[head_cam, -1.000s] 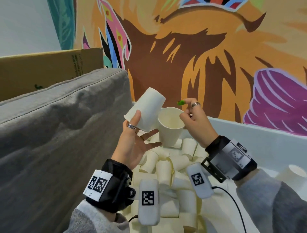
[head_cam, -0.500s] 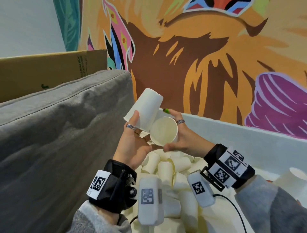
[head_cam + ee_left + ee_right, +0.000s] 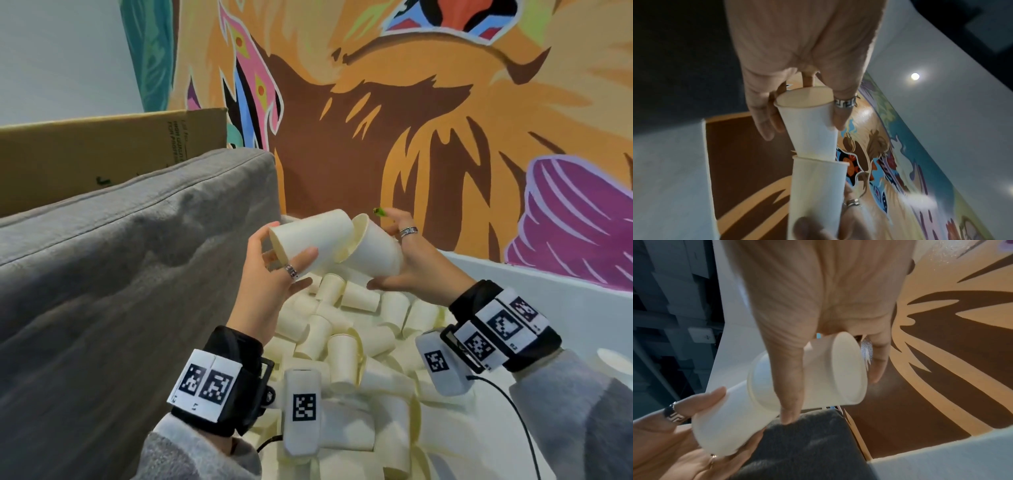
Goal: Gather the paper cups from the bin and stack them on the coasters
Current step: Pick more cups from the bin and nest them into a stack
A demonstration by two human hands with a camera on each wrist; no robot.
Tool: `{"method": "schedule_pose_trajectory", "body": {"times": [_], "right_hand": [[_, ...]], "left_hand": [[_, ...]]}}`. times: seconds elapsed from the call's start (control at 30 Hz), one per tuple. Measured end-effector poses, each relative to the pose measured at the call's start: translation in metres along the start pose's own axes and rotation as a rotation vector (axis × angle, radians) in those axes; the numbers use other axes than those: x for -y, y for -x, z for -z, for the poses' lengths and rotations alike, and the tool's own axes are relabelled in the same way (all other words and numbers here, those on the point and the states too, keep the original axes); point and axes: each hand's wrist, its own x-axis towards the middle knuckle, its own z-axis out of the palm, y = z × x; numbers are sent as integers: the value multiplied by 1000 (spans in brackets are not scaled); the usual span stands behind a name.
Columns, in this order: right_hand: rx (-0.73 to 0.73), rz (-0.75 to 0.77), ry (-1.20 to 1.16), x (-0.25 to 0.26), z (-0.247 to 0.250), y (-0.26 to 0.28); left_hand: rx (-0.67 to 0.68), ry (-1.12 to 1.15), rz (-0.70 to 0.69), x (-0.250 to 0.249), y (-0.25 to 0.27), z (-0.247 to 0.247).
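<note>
Both hands are raised over the bin. My left hand (image 3: 287, 246) grips a white paper cup (image 3: 315, 236) that lies on its side, thumb on top and fingers beneath. In my right hand (image 3: 383, 250) is a second paper cup (image 3: 376, 253), also on its side, mouth turned left. The left cup's (image 3: 809, 126) narrow base sits just inside the mouth of the right cup (image 3: 816, 186). The right wrist view shows the right cup's (image 3: 828, 369) base facing the camera and the left cup (image 3: 725, 421) entering it. Several loose cups (image 3: 342, 349) lie heaped below. No coaster is in view.
The white bin wall (image 3: 548, 301) runs along the right and back. A grey cushion (image 3: 120, 274) rises close on the left, with a cardboard box (image 3: 102, 150) behind it. Another cup (image 3: 613, 359) shows at the right edge. A painted mural covers the wall behind.
My right hand has turned its cup from upright onto its side, mouth toward the left. My left hand has tipped its cup over, and its base has entered the right cup's mouth.
</note>
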Motion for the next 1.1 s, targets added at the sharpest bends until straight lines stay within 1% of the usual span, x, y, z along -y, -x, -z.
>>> {"method": "schedule_pose_trajectory", "body": {"times": [0.07, 0.17, 0.23, 0.3, 0.37, 0.43, 0.5, 0.57, 0.63, 0.7, 0.77, 0.8, 0.87, 0.9, 1.0, 1.1], "right_hand": [[-38, 28, 27, 5, 5, 0], [-99, 112, 29, 11, 8, -1], [-96, 153, -1, 15, 9, 0], [-59, 174, -78, 20, 11, 1], [-5, 197, -155, 25, 9, 2], [57, 214, -179, 32, 3, 3], [122, 213, -188, 40, -2, 2], [153, 187, -230, 44, -1, 1], [93, 109, -334, 41, 5, -4], [-30, -4, -393, 25, 12, -13], [-111, -154, -332, -4, 18, -23], [-119, -236, -286, -21, 19, -28], [-93, -381, -170, -56, 18, -36], [-56, -435, -77, -74, 15, -39], [115, -548, 243, -128, 4, -47], [197, -642, 378, -174, -5, -49]], "left_hand": [[23, -72, -40, -1, 0, 2], [75, -170, -81, -4, 1, 3], [107, -196, -77, -7, 0, 5], [178, -208, -47, -9, -1, 6], [281, -218, 5, -9, 1, 2], [344, -217, 46, -7, 4, -5], [342, -209, 45, -5, 7, -10], [301, -189, 1, -6, 7, -8], [237, -171, -51, -7, 4, -3], [173, -161, -73, -8, 0, 3], [123, -160, -71, -6, -4, 7], [101, -162, -62, -5, -7, 8], [65, -165, -41, -4, -11, 10], [51, -169, -29, -4, -13, 9], [30, -190, -4, -1, -20, 7], [26, -226, 9, 3, -26, 3]]}}
